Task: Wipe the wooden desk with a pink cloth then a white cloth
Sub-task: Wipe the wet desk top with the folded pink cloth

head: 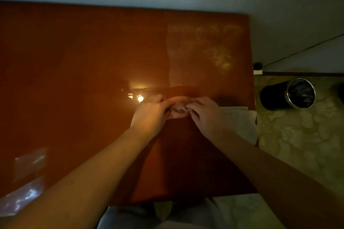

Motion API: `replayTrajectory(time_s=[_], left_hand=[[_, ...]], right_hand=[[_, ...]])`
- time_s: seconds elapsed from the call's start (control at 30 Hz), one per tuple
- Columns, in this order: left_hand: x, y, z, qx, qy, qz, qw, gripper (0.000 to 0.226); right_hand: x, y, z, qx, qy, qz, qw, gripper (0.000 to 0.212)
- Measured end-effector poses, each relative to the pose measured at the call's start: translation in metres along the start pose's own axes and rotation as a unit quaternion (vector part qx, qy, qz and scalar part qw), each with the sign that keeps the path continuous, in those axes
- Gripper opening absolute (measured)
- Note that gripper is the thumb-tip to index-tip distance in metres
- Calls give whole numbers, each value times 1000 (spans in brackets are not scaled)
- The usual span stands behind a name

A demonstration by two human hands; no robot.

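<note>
Curled fingers of my left hand (149, 115) and right hand (202, 115) pinch the pink cloth (177, 111), bunching it to wipe the wooden desk (74, 61), with the white cloth (240, 119) parked at the right edge for later.

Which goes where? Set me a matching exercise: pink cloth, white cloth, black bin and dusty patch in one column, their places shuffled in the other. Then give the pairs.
Things:
1. pink cloth
2. white cloth
3. black bin
4. dusty patch

Places:
A. on the floor, right of the desk
B. pinched between the left hand and the right hand
C. lying at the desk's right edge, beside the right hand
D. on the desk's far right part

Pairs: 1-B, 2-C, 3-A, 4-D.
</note>
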State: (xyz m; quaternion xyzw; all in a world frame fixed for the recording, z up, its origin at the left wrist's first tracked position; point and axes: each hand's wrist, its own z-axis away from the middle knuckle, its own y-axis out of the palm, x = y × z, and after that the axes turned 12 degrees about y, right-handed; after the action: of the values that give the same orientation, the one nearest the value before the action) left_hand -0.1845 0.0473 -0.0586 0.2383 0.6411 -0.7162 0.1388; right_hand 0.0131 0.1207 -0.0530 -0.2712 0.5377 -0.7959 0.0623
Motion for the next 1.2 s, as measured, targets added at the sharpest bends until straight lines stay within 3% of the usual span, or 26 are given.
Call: replayTrajectory(time_s=[0.2, 0.37, 0.5, 0.73, 1.0, 1.2], left_hand=[[30, -5, -43, -48, 4, 4, 999, 34], [26, -1, -17, -34, 30, 3, 999, 41], [25, 8, -4, -33, 44, -5, 998, 35], [41, -5, -62, -90, -8, -34, 995, 34], [30, 1, -14, -66, 14, -29, 997, 31], [45, -9, -68, -115, -27, -51, 992, 32]], right_hand=[[9, -1, -41, -54, 53, 35, 997, 24], [13, 8, -22, -60, 89, 5, 994, 24], [6, 14, -1, -60, 64, -8, 996, 22], [-4, 3, -82, -102, 26, -23, 994, 27], [-16, 22, -29, -104, -39, -43, 993, 23], [-11, 7, -97, -133, -18, -43, 990, 22]])
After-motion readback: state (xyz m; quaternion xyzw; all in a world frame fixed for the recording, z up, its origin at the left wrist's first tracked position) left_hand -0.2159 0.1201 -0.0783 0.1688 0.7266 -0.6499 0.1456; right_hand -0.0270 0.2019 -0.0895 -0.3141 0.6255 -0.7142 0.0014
